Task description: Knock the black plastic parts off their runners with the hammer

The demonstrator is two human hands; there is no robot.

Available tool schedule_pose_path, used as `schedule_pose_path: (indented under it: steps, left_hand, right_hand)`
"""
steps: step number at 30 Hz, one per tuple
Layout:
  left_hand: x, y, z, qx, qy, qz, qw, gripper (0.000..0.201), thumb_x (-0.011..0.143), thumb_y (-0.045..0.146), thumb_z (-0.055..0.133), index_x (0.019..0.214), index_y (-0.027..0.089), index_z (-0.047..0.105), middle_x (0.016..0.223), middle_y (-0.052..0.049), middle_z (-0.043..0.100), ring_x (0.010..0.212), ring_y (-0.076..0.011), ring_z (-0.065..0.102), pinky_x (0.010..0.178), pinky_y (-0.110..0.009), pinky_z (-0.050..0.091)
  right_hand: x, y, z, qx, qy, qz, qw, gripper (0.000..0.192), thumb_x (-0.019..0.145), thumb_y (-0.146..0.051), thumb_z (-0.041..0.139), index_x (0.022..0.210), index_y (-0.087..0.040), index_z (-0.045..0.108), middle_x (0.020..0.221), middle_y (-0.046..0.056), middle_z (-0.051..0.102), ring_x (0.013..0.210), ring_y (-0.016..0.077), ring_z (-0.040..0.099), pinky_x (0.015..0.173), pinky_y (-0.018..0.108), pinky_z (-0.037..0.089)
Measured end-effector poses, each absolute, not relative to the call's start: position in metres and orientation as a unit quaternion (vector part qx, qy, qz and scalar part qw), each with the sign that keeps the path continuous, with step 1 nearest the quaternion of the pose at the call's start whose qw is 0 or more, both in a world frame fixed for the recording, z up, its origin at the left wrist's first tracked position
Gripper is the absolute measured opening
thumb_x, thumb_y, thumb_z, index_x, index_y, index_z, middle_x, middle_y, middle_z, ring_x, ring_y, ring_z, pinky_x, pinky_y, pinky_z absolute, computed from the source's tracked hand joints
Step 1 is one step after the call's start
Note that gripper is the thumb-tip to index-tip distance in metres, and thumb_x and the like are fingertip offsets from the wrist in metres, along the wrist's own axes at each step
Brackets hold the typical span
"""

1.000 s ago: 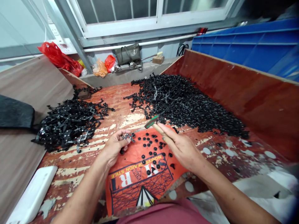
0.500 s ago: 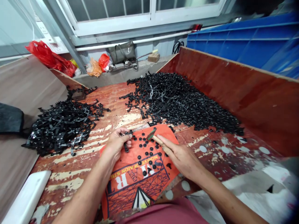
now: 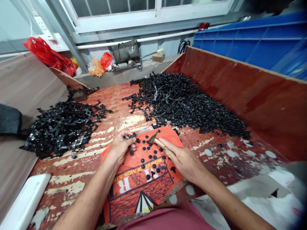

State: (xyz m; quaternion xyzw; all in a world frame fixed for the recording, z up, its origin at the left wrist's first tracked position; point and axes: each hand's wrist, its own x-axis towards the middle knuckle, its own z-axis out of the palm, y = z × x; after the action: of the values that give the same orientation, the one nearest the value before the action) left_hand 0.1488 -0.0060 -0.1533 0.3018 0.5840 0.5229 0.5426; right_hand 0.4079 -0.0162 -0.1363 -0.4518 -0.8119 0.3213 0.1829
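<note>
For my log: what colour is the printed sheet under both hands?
Orange sheet with black and white print, seen in the head view.

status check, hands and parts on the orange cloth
Left hand pinching a black strip. Right hand gripping a small tool. Loose black rings scattered on the orange cloth.

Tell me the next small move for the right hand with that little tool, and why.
Probably bring the tool a touch left onto the black strip pinched in the left hand. The right hand holds the tool's tip just short of the strip, above the orange cloth already dotted with loose black buttons.
</note>
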Motion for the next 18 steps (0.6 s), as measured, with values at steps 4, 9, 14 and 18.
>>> schedule_pose_path:
  steps: [4,9,14,18]
  left_hand:
    - [0.149,-0.007,-0.155,0.311,0.588,0.521,0.536,0.043,0.056,0.025,0.080,0.087,0.019,0.051,0.052,0.007,0.059,0.039,-0.0099,0.054,0.040,-0.020,0.048]
    - [0.147,-0.007,-0.156,0.316,0.582,0.518,0.541,0.044,0.057,0.027,0.081,0.089,0.018,0.051,0.050,0.006,0.060,0.039,-0.0108,0.056,0.042,-0.021,0.050]
    - [0.147,-0.009,-0.152,0.299,0.577,0.516,0.558,0.044,0.059,0.028,0.082,0.090,0.018,0.053,0.050,0.005,0.061,0.040,-0.0103,0.056,0.046,-0.022,0.052]
    - [0.147,-0.009,-0.152,0.293,0.570,0.518,0.567,0.046,0.058,0.028,0.083,0.090,0.018,0.053,0.051,0.004,0.062,0.041,-0.0103,0.056,0.047,-0.022,0.053]
  right_hand:
    - [0.405,-0.015,-0.132,-0.448,-0.828,0.289,0.173,0.048,0.104,-0.027,0.037,0.149,-0.044,0.036,0.139,-0.007,0.057,0.112,0.0229,0.066,0.095,0.042,0.055]
    - [0.391,-0.009,-0.118,-0.424,-0.851,0.241,0.192,0.050,0.104,-0.024,0.040,0.150,-0.042,0.034,0.140,-0.005,0.056,0.110,0.0223,0.067,0.093,0.041,0.056]
    - [0.379,-0.004,-0.106,-0.397,-0.861,0.232,0.216,0.050,0.104,-0.022,0.040,0.151,-0.039,0.033,0.138,-0.005,0.058,0.112,0.0194,0.066,0.099,0.040,0.054]
    - [0.381,-0.003,-0.106,-0.409,-0.859,0.229,0.208,0.049,0.104,-0.023,0.041,0.150,-0.041,0.036,0.142,-0.007,0.053,0.113,0.0198,0.065,0.099,0.040,0.054]
